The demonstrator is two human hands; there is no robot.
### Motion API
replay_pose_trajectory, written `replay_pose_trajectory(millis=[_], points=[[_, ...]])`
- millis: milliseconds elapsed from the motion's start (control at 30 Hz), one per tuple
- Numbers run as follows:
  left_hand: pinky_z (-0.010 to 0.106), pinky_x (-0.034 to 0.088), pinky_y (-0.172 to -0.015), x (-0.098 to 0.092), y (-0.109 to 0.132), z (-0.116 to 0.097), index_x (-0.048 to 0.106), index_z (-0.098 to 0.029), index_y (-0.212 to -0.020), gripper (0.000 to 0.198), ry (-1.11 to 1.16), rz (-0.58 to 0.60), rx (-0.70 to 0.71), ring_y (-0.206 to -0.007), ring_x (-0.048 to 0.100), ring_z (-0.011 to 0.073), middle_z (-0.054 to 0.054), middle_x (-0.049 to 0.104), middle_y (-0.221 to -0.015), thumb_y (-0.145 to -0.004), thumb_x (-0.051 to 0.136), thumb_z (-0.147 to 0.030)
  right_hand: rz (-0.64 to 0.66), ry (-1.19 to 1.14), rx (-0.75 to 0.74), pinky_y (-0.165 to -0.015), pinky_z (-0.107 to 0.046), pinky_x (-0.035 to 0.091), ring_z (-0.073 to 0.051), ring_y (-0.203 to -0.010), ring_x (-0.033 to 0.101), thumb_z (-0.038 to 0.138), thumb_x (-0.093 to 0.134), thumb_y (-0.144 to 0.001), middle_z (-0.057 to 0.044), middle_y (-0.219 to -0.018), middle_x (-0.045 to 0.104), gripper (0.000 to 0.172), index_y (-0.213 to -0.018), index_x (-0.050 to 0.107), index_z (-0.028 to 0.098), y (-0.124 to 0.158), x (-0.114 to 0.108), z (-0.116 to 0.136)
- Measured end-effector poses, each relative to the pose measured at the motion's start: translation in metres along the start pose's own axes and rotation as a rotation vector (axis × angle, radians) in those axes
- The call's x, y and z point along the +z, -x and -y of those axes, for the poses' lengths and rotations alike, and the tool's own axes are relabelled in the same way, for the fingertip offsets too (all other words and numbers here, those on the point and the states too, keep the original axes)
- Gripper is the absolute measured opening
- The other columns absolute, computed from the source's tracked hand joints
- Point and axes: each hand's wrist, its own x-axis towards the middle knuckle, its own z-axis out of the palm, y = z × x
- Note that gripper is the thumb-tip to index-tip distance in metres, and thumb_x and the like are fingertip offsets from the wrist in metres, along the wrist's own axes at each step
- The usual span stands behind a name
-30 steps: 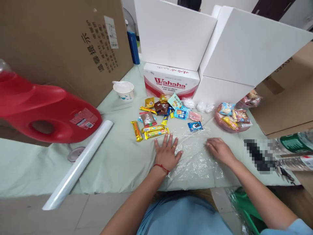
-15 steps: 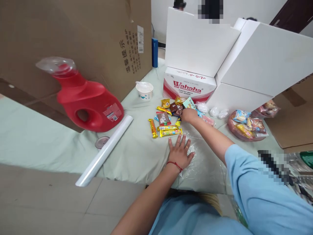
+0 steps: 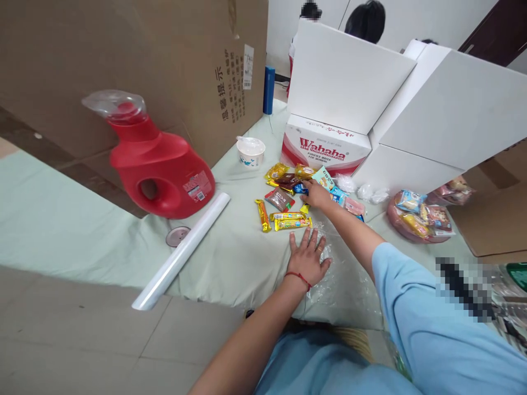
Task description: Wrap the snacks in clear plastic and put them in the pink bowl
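My left hand [image 3: 307,258] lies flat with fingers spread on the cloth, partly over a sheet of clear plastic film [image 3: 323,282]. My right hand [image 3: 318,194] reaches into a loose pile of wrapped snacks, its fingertips bent onto a small blue snack packet [image 3: 301,188]. Just left of it are a brown packet [image 3: 287,179] and a brown-and-red packet [image 3: 280,199]. Two yellow snack bars [image 3: 292,223] lie side by side beyond my left hand, with an orange-yellow bar [image 3: 262,215] to their left. A pale green packet [image 3: 323,178] is behind my right hand.
A red jug [image 3: 164,175] and a white roll [image 3: 183,252] are at left, near a large cardboard box [image 3: 164,55]. A paper cup [image 3: 251,153] stands behind the snacks. A Wahaha carton [image 3: 325,148] is at the back; a pink bowl of snacks [image 3: 397,225] sits at right.
My right hand has shifted slightly among the snacks, and a blue packet now shows at its fingertips. The brown-and-red packet has turned. My left hand stays flat; the view has shifted a little.
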Motion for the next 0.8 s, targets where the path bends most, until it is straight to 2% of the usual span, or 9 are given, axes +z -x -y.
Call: replay_pose_trajectory(millis=[133, 233, 333, 433, 533, 600, 700, 800], points=[[0.074, 0.002, -0.121, 0.000, -0.001, 0.001, 0.040, -0.028, -0.156, 0.068, 0.007, 0.004, 0.001, -0.158, 0.014, 0.0312, 0.008, 0.027, -0.170, -0.099, 0.029, -0.063, -0.017, 0.015, 0.037, -0.094, -0.039, 0.049, -0.032, -0.115, 0.064, 0.030, 0.050, -0.098, -0.018, -0.130, 0.066, 0.036, -0.129, 0.065, 0.018, 0.003, -0.004, 0.011], [0.074, 0.003, -0.121, -0.001, -0.002, 0.002, 0.040, -0.028, -0.156, 0.067, 0.000, 0.001, -0.003, -0.158, 0.016, 0.0313, 0.008, 0.027, -0.169, -0.100, 0.028, -0.063, -0.057, -0.011, 0.035, -0.093, -0.036, 0.047, -0.029, -0.115, 0.062, 0.033, 0.043, -0.102, -0.017, -0.128, 0.067, 0.035, -0.123, 0.066, 0.018, 0.016, -0.018, 0.004], [0.075, 0.004, -0.121, -0.003, 0.001, 0.000, 0.040, -0.031, -0.156, 0.064, -0.009, 0.020, 0.009, -0.158, 0.017, 0.0325, 0.006, 0.028, -0.169, -0.100, 0.029, -0.062, -0.114, -0.068, 0.042, -0.093, -0.033, 0.046, -0.026, -0.112, 0.062, 0.032, 0.036, -0.104, -0.016, -0.124, 0.069, 0.039, -0.123, 0.066, 0.015, 0.042, -0.039, -0.030], [0.079, 0.002, -0.118, -0.005, 0.014, -0.003, 0.040, -0.035, -0.156, 0.063, -0.031, 0.043, 0.005, -0.157, 0.017, 0.0350, 0.005, 0.029, -0.169, -0.099, 0.033, -0.061, -0.124, -0.134, 0.058, -0.087, -0.030, 0.048, -0.022, -0.099, 0.066, 0.028, 0.035, -0.103, -0.010, -0.108, 0.075, 0.039, -0.117, 0.070, 0.015, 0.077, -0.056, -0.087], [0.081, -0.003, -0.116, -0.006, 0.033, 0.000, 0.041, -0.037, -0.154, 0.058, -0.059, 0.058, 0.008, -0.156, 0.021, 0.0355, 0.003, 0.030, -0.168, -0.100, 0.035, -0.057, -0.067, -0.239, 0.074, -0.078, -0.029, 0.050, -0.020, -0.084, 0.067, 0.029, 0.036, -0.101, -0.006, -0.092, 0.076, 0.041, -0.115, 0.071, 0.014, 0.113, -0.059, -0.144], [0.080, -0.004, -0.117, -0.008, 0.044, 0.005, 0.041, -0.039, -0.154, 0.054, -0.076, 0.065, 0.033, -0.156, 0.024, 0.0334, 0.002, 0.031, -0.168, -0.102, 0.035, -0.051, 0.027, -0.314, 0.032, -0.078, -0.029, 0.052, -0.020, -0.085, 0.068, 0.032, 0.037, -0.102, -0.005, -0.095, 0.076, 0.042, -0.120, 0.071, 0.014, 0.131, -0.053, -0.170], [0.075, -0.001, -0.121, -0.010, 0.050, 0.013, 0.038, -0.039, -0.155, 0.053, -0.100, 0.075, 0.080, -0.155, 0.026, 0.0293, 0.002, 0.033, -0.167, -0.103, 0.034, -0.045, 0.134, -0.265, -0.032, -0.087, -0.029, 0.052, -0.021, -0.097, 0.068, 0.028, 0.044, -0.100, -0.006, -0.110, 0.076, 0.036, -0.120, 0.073, 0.017, 0.141, -0.039, -0.186], [0.072, -0.001, -0.122, -0.012, 0.049, 0.015, 0.038, -0.038, -0.156, 0.053, -0.133, 0.075, 0.085, -0.155, 0.027, 0.0276, 0.003, 0.033, -0.166, -0.103, 0.034, -0.042, 0.090, -0.183, -0.003, -0.095, -0.031, 0.049, -0.023, -0.108, 0.066, 0.026, 0.047, -0.100, -0.012, -0.119, 0.072, 0.035, -0.120, 0.074, 0.018, 0.139, -0.030, -0.185]])
